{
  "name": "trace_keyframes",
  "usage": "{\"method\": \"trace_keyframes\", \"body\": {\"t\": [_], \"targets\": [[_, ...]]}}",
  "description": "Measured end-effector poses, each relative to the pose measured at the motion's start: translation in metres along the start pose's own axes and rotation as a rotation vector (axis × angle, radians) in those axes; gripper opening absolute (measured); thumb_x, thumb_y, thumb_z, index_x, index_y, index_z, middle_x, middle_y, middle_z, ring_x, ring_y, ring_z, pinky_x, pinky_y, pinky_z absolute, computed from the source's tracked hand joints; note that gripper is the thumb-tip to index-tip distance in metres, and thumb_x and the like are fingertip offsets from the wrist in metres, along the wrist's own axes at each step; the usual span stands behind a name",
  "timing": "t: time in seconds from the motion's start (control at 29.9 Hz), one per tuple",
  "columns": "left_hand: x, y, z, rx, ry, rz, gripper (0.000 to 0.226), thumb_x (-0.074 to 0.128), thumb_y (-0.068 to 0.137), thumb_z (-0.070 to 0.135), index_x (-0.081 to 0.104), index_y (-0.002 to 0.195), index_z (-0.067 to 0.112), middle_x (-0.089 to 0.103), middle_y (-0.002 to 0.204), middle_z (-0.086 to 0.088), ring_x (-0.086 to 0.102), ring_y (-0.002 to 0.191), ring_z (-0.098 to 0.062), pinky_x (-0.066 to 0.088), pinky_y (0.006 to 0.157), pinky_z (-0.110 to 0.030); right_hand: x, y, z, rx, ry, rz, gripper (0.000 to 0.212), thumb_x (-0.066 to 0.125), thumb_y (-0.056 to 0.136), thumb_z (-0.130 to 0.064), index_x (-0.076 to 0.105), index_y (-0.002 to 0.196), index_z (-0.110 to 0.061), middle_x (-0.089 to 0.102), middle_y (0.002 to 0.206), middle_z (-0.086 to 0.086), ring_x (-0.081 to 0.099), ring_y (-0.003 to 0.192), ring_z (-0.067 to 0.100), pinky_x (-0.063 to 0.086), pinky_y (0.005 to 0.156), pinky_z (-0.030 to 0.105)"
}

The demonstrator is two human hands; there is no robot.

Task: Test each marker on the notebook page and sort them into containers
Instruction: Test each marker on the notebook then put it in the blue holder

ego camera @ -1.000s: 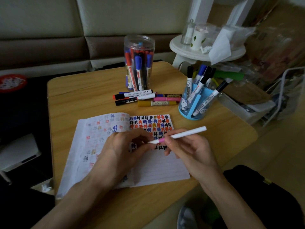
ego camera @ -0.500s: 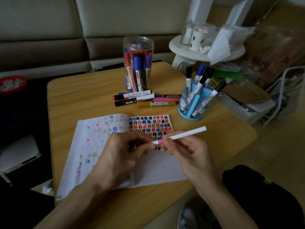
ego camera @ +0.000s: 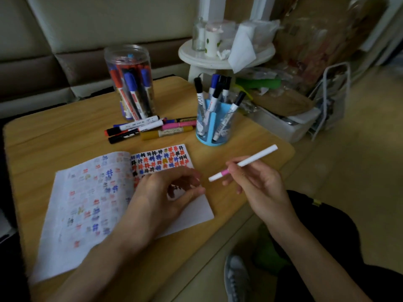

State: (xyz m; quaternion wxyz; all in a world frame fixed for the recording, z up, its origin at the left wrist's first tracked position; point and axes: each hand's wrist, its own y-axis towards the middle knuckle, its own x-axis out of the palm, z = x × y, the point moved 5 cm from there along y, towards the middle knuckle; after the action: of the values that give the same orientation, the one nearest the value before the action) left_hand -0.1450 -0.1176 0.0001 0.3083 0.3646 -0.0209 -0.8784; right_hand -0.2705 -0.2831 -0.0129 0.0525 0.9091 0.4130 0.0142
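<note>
- Head view, main action: R hand [ego camera: 259, 184] pinches a slim white marker [ego camera: 243, 163] w/ a pink band near its lower end, fingers curled round the barrel at about mid-length. Marker is in the air, tilted, lower end pointing toward the notebook [ego camera: 87, 214] but just off its right edge, not touching paper.
- Lower end looks white and blunt, so cap seems on; too small to be sure.
- L hand [ego camera: 165, 192] rests on the right-hand page, fingers loosely curled, nothing visible in them. It pins the page flat.
- Page top is packed w/ rows of black, blue, red and yellowish test marks; lower part is bare paper.
- Containers: clear plastic jar [ego camera: 128, 83] at the back holds red/blue/black markers; blue pen cup [ego camera: 209, 129] to its right holds several white-barrelled ones, caps up. Loose markers [ego camera: 150, 128] lie in a bunch on the table [ego camera: 54, 138] btwn jar and notebook.
- Step, my read: btwn testing and sorting for this pen. If capped as it looks, the pen prob goes to a container next; blue cup is nearer the R hand.
- Next move needs: lift over the cup rim, drop in w/o knocking the leaning pens, then pick one from the loose bunch.
- Behind: white stool [ego camera: 218, 59] w/ small bottles and tissue, not part of the job.
</note>
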Motion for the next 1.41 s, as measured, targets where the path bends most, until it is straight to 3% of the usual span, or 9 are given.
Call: {"method": "trace_keyframes", "body": {"t": [0.2, 0.4, 0.54, 0.6, 0.67, 0.77, 0.9, 1.17, 1.41], "targets": [[0.049, 0.015, 0.023, 0.019, -0.029, -0.140, 0.043, 0.046, 0.074, 0.069, 0.064, 0.107, 0.048, 0.067, 0.100, 0.030, 0.061, 0.100, 0.015, 0.050, 0.079, -0.009, -0.075, -0.020, 0.005, -0.048, -0.165, 0.201, 0.005, 0.065, 0.100, -0.011, 0.070, 0.100, -0.012, 0.077, 0.086, 0.000, 0.074, 0.079, 0.011, 0.053, 0.068, 0.016], [0.082, 0.022, 0.047, 0.026, -0.053, -0.179, 0.038, 0.051, 0.081, 0.062, 0.068, 0.109, 0.043, 0.070, 0.105, 0.025, 0.064, 0.100, 0.008, 0.052, 0.076, -0.014, -0.153, -0.049, 0.019, 0.042, -0.367, 0.411, 0.012, 0.067, 0.099, -0.031, 0.071, 0.101, -0.020, 0.075, 0.082, -0.006, 0.071, 0.083, 0.003, 0.048, 0.065, 0.008], [0.094, 0.024, 0.056, 0.039, -0.055, -0.183, 0.024, 0.063, 0.089, 0.043, 0.071, 0.111, 0.037, 0.071, 0.103, 0.022, 0.065, 0.097, 0.007, 0.052, 0.078, -0.014, -0.191, -0.064, 0.033, 0.113, -0.686, 0.567, 0.039, 0.065, 0.099, -0.036, 0.054, 0.133, -0.022, 0.062, 0.117, 0.002, 0.065, 0.090, 0.012, 0.048, 0.063, 0.024], [0.095, 0.023, 0.057, 0.044, -0.047, -0.195, 0.027, 0.060, 0.088, 0.045, 0.070, 0.112, 0.037, 0.071, 0.105, 0.022, 0.066, 0.098, 0.006, 0.053, 0.078, -0.014, -0.198, -0.067, 0.031, 0.111, -0.784, 0.638, 0.051, 0.066, 0.098, -0.034, 0.047, 0.142, -0.017, 0.049, 0.131, 0.008, 0.062, 0.093, 0.021, 0.042, 0.065, 0.027], [0.091, 0.022, 0.053, 0.028, -0.035, -0.199, 0.036, 0.053, 0.084, 0.057, 0.069, 0.112, 0.041, 0.070, 0.105, 0.024, 0.067, 0.095, 0.003, 0.054, 0.076, -0.017, -0.195, -0.063, 0.026, 0.075, -0.748, 0.659, 0.049, 0.067, 0.097, -0.029, 0.048, 0.140, -0.017, 0.046, 0.130, 0.007, 0.060, 0.089, 0.016, 0.042, 0.067, 0.025], [0.077, 0.023, 0.040, 0.018, 0.010, -0.188, 0.037, 0.050, 0.082, 0.059, 0.067, 0.111, 0.044, 0.069, 0.107, 0.027, 0.066, 0.097, 0.005, 0.055, 0.079, -0.019, -0.175, -0.050, 0.025, 0.074, -0.613, 0.590, 0.039, 0.068, 0.096, -0.026, 0.053, 0.133, -0.026, 0.048, 0.120, -0.003, 0.056, 0.080, -0.003, 0.047, 0.068, 0.017], [0.046, 0.020, 0.020, 0.015, 0.065, -0.129, 0.024, 0.062, 0.091, 0.034, 0.066, 0.113, 0.043, 0.067, 0.111, 0.026, 0.063, 0.101, 0.010, 0.054, 0.080, -0.013, -0.122, -0.026, 0.023, 0.044, -0.462, 0.385, 0.032, 0.070, 0.094, -0.024, 0.060, 0.124, -0.030, 0.054, 0.119, -0.006, 0.059, 0.086, -0.002, 0.047, 0.065, 0.006], [-0.011, 0.000, -0.029, -0.114, -0.039, 0.069, 0.017, 0.067, 0.095, 0.030, 0.074, 0.110, 0.036, 0.071, 0.105, 0.029, 0.066, 0.099, 0.010, 0.052, 0.086, -0.012, 0.009, 0.007, 0.010, -0.145, -0.439, 0.070, 0.030, 0.074, 0.093, -0.028, 0.063, 0.121, -0.029, 0.058, 0.110, -0.010, 0.061, 0.084, 0.002, 0.049, 0.066, 0.012], [-0.051, 0.001, -0.069, -0.188, -0.114, 0.266, 0.014, 0.068, 0.097, 0.022, 0.076, 0.108, 0.027, 0.075, 0.098, 0.015, 0.071, 0.090, -0.001, 0.060, 0.081, -0.029, 0.081, 0.036, 0.020, -0.171, -0.442, -0.046, 0.026, 0.072, 0.095, -0.029, 0.064, 0.120, -0.026, 0.062, 0.108, -0.002, 0.062, 0.082, 0.007, 0.055, 0.066, 0.020]]}}
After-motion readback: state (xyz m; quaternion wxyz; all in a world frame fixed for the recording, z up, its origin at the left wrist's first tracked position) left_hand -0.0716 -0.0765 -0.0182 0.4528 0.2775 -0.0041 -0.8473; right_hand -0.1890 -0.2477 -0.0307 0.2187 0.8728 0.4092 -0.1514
